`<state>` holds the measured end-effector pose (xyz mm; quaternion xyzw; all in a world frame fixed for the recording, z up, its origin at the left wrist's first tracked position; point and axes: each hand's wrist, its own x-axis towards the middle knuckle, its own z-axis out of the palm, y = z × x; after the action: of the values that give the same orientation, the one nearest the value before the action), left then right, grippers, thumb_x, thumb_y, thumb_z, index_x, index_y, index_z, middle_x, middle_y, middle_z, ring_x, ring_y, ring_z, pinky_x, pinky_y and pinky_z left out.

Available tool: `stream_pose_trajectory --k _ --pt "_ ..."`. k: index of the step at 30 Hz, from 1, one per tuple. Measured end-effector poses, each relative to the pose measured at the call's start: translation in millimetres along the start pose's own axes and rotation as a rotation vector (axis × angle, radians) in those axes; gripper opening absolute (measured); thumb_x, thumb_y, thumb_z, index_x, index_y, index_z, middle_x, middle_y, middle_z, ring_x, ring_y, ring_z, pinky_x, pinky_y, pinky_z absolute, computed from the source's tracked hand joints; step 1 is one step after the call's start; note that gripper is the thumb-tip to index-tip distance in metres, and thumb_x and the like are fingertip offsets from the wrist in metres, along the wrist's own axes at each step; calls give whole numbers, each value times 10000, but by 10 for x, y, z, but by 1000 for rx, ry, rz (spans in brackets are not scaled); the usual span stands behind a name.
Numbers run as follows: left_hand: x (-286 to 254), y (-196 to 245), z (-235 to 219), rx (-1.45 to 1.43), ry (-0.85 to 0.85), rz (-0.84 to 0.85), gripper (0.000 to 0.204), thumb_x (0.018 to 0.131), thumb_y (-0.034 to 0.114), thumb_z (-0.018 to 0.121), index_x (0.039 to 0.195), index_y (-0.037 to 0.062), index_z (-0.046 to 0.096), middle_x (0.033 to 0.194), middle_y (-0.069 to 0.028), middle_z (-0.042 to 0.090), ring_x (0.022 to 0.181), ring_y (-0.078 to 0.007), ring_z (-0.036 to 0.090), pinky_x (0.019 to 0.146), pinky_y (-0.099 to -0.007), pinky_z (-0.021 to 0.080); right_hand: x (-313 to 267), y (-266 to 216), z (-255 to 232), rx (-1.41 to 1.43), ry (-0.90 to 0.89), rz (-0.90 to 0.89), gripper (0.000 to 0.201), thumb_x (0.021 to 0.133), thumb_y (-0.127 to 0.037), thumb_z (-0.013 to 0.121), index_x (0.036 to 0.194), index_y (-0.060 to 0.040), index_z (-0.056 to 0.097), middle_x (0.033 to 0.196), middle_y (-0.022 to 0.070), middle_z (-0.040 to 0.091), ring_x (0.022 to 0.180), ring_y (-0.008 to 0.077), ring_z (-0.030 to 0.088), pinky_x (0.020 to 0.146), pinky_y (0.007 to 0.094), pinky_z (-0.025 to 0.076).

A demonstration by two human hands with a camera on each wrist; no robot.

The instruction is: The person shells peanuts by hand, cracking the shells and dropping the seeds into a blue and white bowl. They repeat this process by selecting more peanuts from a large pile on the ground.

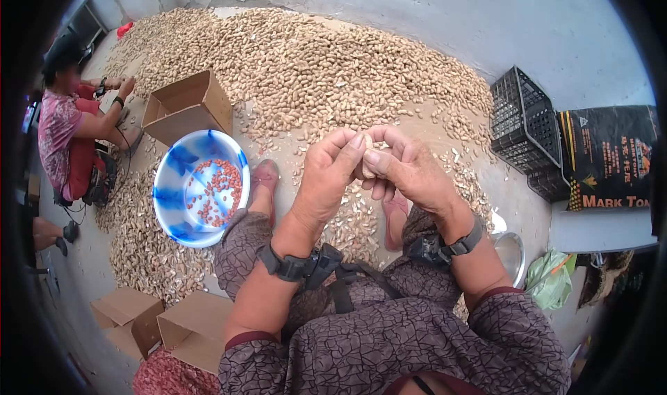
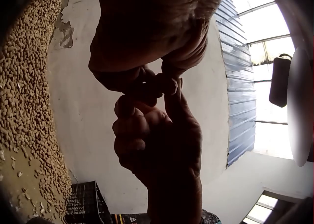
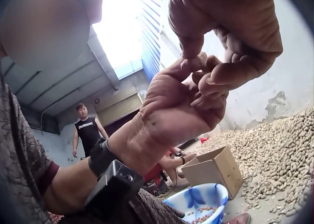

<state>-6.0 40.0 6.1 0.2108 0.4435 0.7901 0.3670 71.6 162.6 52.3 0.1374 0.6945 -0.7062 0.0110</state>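
Note:
Both hands meet in front of the body, pinching one peanut [image 1: 367, 142] between thumbs and fingers. The left hand [image 1: 328, 171] grips it from the left, its thumb against the shell. From the other side the right hand [image 1: 417, 170] pinches it too, thumb tip beside the left thumb. Curled fingers hide most of the peanut. In the right wrist view, a bit of the peanut [image 3: 194, 62] shows between the fingertips. To the left of the hands, a blue and white basin [image 1: 167, 211] holds reddish shelled kernels [image 1: 221, 183].
A large heap of unshelled peanuts [image 1: 333, 68] lies along the wall. One cardboard box [image 1: 198, 113] stands behind the basin, others [image 1: 128, 311] at lower left. Black crates [image 1: 524, 120] and a dark printed sack [image 1: 611, 159] are at right. Another person [image 1: 69, 131] sits at left.

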Motion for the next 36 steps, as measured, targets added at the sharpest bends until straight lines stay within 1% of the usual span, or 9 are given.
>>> stream_pose_trajectory --k 3,5,9,11,15,17,23,32,36 --pt "13 -44 -8 -70 42 7 201 888 205 487 935 18 541 696 8 533 575 -46 479 511 -165 387 16 34 11 -105 27 24 340 844 -217 561 1043 45 477 680 59 594 546 83 558 457 193 443" --pt "5 -11 9 -275 -12 -62 234 893 211 472 985 7 538 700 13 515 557 -43 454 485 -148 352 21 41 25 -159 93 -75 351 830 -234 584 1017 49 493 697 66 606 593 95 574 524 217 463" --pt "13 -22 -14 -283 -113 -105 270 883 191 480 1056 -12 520 721 7 510 579 -40 454 472 -135 322 77 100 -11 -15 71 -137 383 814 -255 605 1010 60 508 739 84 615 649 98 579 583 227 468" --pt "9 11 7 -330 -188 -138 288 866 141 477 1099 -25 499 749 -7 521 600 -39 455 474 -141 318 106 163 -69 -162 152 -205 392 816 -268 603 1006 65 524 770 91 612 712 97 578 613 231 465" --pt "0 -37 -25 -407 -255 -127 309 842 110 483 1113 -37 489 799 -29 544 607 -38 446 475 -149 318 71 80 -94 -158 92 -119 396 812 -287 606 1001 55 543 793 80 606 745 92 568 621 234 462" --pt "-37 -6 18 -157 -113 -92 312 837 107 475 1116 -32 487 816 -44 560 593 -34 428 481 -151 311 45 44 -63 79 -10 -34 384 800 -303 620 974 35 569 769 48 594 704 70 540 592 205 433" --pt "-40 -9 18 -91 -202 -47 354 831 111 479 1161 -16 465 757 -19 557 557 -8 401 478 -128 287 56 38 -104 239 -135 28 305 793 -258 636 933 10 593 733 2 563 605 34 470 536 155 379" --pt "-76 44 116 4 -193 -36 381 835 146 458 1185 -3 458 730 37 517 575 8 372 492 -126 279 88 100 -129 476 -261 18 273 803 -191 627 948 32 563 761 20 587 590 31 510 492 129 404" --pt "-87 63 127 81 -199 -3 393 833 156 453 1185 -19 454 782 16 527 593 -7 401 519 -140 315 91 122 -124 519 -261 10 265 803 -177 627 943 38 559 760 33 593 572 34 521 464 129 409"
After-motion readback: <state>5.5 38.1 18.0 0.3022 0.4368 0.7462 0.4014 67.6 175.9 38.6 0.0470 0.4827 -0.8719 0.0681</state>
